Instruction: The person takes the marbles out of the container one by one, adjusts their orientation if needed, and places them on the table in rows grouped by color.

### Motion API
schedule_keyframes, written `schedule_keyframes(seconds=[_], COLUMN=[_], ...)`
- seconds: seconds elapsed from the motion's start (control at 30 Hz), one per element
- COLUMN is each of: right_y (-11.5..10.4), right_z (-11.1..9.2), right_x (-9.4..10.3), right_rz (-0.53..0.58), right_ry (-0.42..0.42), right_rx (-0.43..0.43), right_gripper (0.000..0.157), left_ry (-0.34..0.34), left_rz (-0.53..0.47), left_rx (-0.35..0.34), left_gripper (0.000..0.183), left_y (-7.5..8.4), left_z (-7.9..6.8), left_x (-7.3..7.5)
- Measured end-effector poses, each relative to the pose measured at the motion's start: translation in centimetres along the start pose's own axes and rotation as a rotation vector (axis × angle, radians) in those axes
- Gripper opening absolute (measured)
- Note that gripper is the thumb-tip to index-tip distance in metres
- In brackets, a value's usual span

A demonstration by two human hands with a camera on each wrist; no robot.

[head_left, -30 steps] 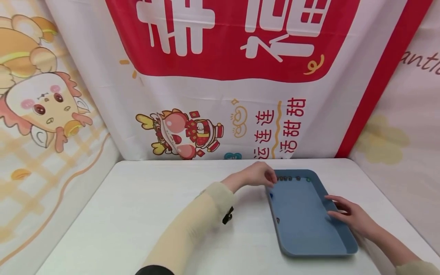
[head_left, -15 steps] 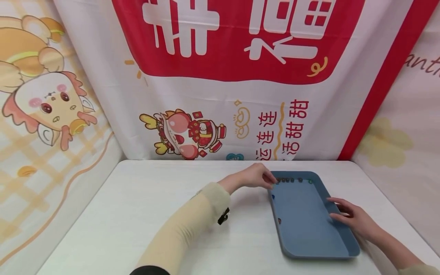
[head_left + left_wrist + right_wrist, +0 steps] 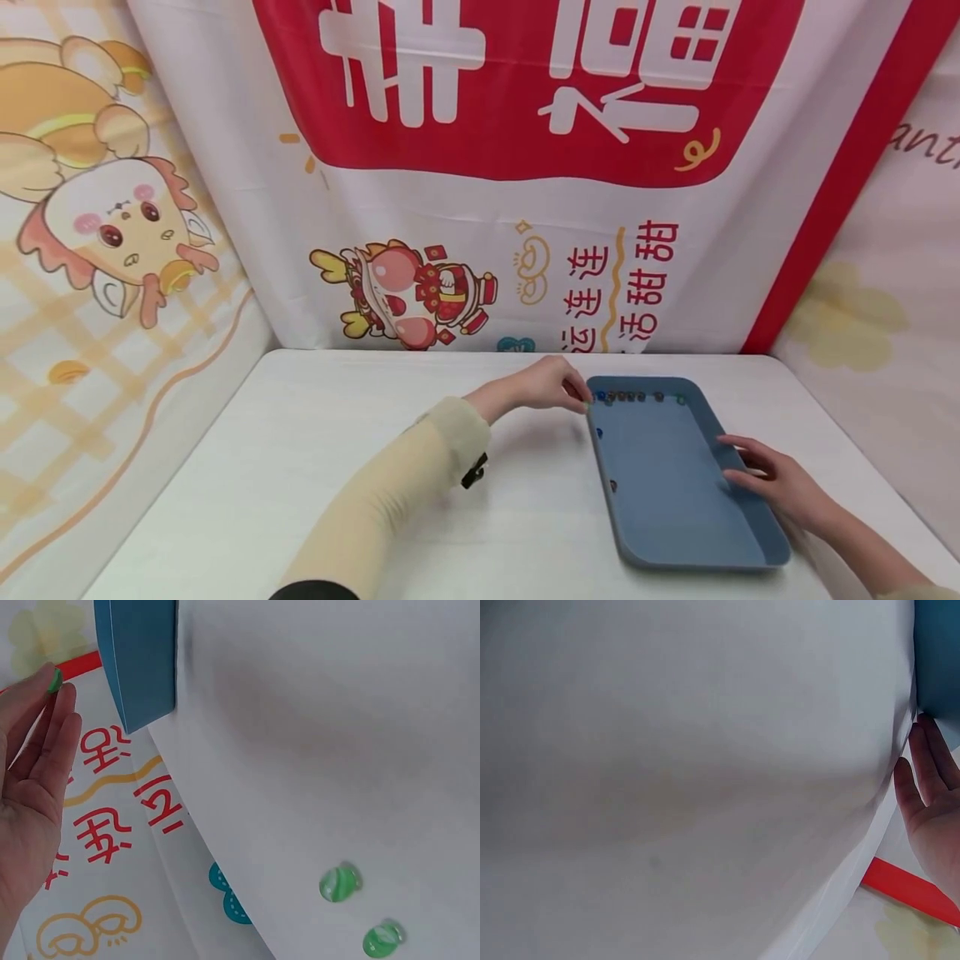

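Note:
Between thumb and fingertips my left hand (image 3: 551, 386) pinches a small green marble (image 3: 55, 680), held at the far left corner of the blue-grey tray (image 3: 675, 500). Several marbles line the tray's far wall, among them a blue marble (image 3: 602, 396) in the corner and a green marble (image 3: 681, 400) farther right. Along the left wall lie another blue marble (image 3: 599, 433) and a dark reddish marble (image 3: 613, 486). My right hand (image 3: 783, 483) rests on the tray's right rim with its fingers loosely extended.
Two green-and-clear marbles, one green swirl marble (image 3: 340, 883) and another green marble (image 3: 384, 939), lie on the white table (image 3: 315, 467) in the left wrist view. Printed cloth (image 3: 480, 250) hangs behind the table's far edge, with more cloth at both sides.
My left hand has drawn slightly left from over the tray's far left corner, and a blue marble now shows there. The right hand stays on the rim; the head view has shifted a little.

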State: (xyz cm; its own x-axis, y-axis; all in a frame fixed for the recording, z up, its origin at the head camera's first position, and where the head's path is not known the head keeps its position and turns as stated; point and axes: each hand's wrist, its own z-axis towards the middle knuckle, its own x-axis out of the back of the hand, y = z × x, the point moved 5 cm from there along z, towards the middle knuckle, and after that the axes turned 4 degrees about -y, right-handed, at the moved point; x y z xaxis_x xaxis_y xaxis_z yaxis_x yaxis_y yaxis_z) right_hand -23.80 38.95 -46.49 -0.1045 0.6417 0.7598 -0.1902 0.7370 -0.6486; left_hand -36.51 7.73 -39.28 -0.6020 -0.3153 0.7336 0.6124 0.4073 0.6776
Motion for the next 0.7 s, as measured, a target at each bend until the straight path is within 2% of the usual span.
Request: schedule_keyframes(seconds=[0.43, 0.7], right_y=[0.0, 0.0], right_z=[-0.3, -0.1], right_x=[-0.3, -0.2], right_rz=[0.024, 0.023], right_ry=[-0.039, -0.039], right_rx=[-0.047, -0.046], right_gripper=[0.058, 0.058], left_ry=[0.03, 0.069], left_rz=[-0.023, -0.029], left_rx=[0.079, 0.093], left_gripper=[0.019, 0.017], left_y=[-1.7, -3.2], left_z=[-2.9, -5.1], left_x=[1.2, 2.5])
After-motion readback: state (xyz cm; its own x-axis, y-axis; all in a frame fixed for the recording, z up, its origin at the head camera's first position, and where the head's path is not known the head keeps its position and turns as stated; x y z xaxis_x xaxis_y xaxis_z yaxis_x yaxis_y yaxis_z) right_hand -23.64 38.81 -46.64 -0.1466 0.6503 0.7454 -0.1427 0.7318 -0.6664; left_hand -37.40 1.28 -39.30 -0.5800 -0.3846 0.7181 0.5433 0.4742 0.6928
